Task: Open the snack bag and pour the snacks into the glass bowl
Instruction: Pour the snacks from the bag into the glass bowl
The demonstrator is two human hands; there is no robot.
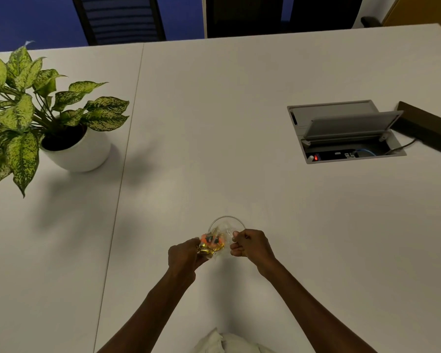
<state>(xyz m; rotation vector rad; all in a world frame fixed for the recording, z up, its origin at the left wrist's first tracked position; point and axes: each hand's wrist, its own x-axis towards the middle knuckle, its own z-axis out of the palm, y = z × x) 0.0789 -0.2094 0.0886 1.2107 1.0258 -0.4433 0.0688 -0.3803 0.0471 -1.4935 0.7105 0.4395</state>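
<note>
A small clear glass bowl (226, 220) stands on the white table, its near half hidden behind the bag and my hands. A clear plastic snack bag (217, 240) with orange and gold wrapped snacks inside hangs over the bowl's near side. My left hand (183, 257) grips the bag's left end, where the snacks bunch up. At the bag's right end my right hand (250, 244) pinches the plastic with closed fingers. The bag is stretched between both hands; I cannot tell whether it is open.
A potted plant (77, 149) in a white pot stands at the left. A floor-box cable hatch (346, 131) with its lid up sits in the table at the right, beside a dark flat device (428, 129). Chairs stand beyond the far edge.
</note>
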